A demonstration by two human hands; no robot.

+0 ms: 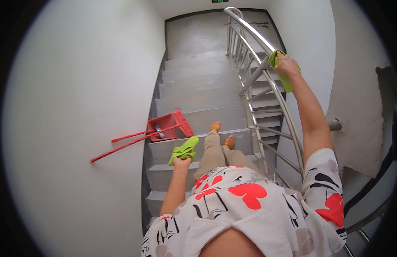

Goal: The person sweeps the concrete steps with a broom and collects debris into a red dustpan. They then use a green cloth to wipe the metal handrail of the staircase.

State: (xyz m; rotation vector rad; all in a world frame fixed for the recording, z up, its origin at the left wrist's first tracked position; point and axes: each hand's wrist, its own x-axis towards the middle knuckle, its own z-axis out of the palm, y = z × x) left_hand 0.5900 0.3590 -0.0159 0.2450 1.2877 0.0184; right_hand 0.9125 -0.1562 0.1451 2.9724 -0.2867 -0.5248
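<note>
My right hand (287,66) presses a green cloth (287,83) onto the shiny metal handrail (254,32) of the stair railing, the cloth draped over the rail under my fingers. Lower down and to the left, my left hand (181,162) grips a second, bunched green cloth (185,150) in front of my body, away from the railing. Beyond that cloth, a red broom (184,123) lies across a red dustpan (169,121) on a step. Both long handles lean out toward the left wall, and some small litter (159,131) sits inside the pan.
Grey concrete stairs (201,78) descend ahead to a landing (195,33). A white wall (79,90) runs along the left. Right of the railing, another flight (266,101) shows between the bars. A pipe stub (335,125) juts from the damaged wall at right. My sandalled feet (229,141) are on the steps.
</note>
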